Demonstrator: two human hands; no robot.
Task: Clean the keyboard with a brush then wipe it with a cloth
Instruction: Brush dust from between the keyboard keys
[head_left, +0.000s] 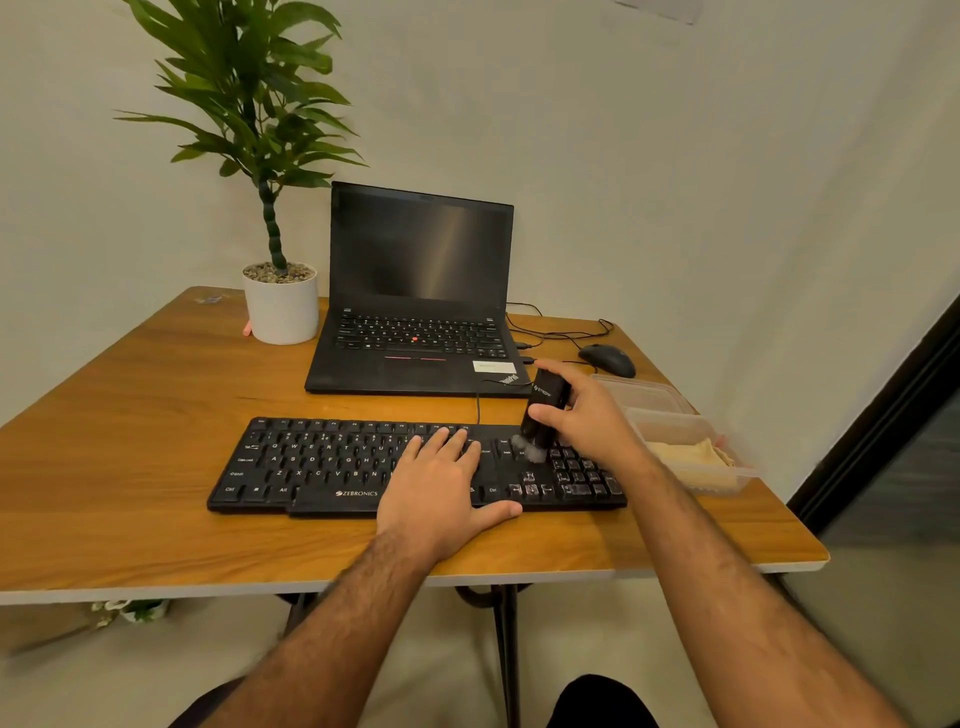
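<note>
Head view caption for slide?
Right hand sweeps black brush over black keyboard; flat left hand steadies it.

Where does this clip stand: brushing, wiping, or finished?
Nothing looks finished yet. In hand: the right hand holds the brush, bristles on the keyboard near its right-side keys, while the left hand rests flat on it. Left: wiping; the cloth lies in a container.

right hand (584, 415) gripping brush (540, 415) on keyboard (322, 462), left hand (441, 483) flat
</note>
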